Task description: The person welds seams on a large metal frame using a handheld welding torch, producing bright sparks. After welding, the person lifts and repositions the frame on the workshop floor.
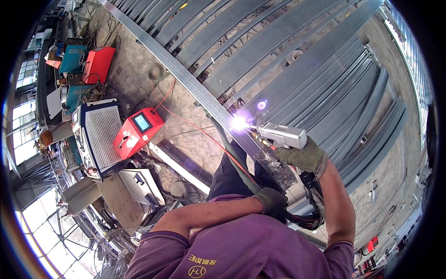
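My right hand [304, 158], in a grey-green work glove, is wrapped round the grip of a grey handheld welding gun [284, 135]. The gun's nozzle points left at a metal frame rail [186, 76]. A bright white-violet arc [239, 122] burns at its tip and hides the spot on the rail. Across my body lies my bare left forearm. My gloved left hand [271, 201] is closed at waist height round the thick hose [232, 156], which runs up to the rail; its fingers are partly hidden. Dark cables [304, 219] hang in a loop beside it.
Flat steel slats [260, 65] cross the frame at the top. Long grey steel profiles [353, 97] lie stacked to the right. On the left stand a red wire feeder [139, 130] with a screen, a white-and-blue machine [100, 135] and other red and teal machines. An orange cable [195, 120] crosses the floor.
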A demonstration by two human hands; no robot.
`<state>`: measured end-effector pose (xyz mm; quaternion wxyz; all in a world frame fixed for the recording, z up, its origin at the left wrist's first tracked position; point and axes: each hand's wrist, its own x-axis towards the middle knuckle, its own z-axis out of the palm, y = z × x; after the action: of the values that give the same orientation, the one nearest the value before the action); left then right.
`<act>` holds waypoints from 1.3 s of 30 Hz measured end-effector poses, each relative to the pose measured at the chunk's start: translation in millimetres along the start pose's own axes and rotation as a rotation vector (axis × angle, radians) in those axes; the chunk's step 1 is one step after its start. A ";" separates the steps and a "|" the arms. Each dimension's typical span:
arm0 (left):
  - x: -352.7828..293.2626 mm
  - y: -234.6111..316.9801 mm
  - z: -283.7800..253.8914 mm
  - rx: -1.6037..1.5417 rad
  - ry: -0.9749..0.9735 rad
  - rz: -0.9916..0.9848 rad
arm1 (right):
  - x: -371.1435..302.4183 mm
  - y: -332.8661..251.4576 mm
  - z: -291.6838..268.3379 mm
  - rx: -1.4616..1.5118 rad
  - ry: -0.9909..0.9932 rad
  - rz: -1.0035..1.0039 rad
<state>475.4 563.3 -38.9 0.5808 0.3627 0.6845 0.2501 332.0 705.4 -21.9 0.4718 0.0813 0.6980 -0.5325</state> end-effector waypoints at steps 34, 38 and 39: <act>2.6 6.0 6.0 0.021 -0.027 0.004 | -14.9 -7.5 0.1 -0.040 -0.010 0.037; 3.0 7.0 5.4 0.021 -0.029 -0.002 | -17.6 -15.5 -0.1 -0.079 -0.008 0.057; 1.9 7.9 3.5 0.018 -0.029 0.000 | -18.6 -16.3 0.1 -0.047 -0.011 0.067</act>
<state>480.4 569.3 -34.7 0.5873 0.3716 0.6783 0.2384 332.1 705.7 2.8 0.4951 0.0907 0.7046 -0.5002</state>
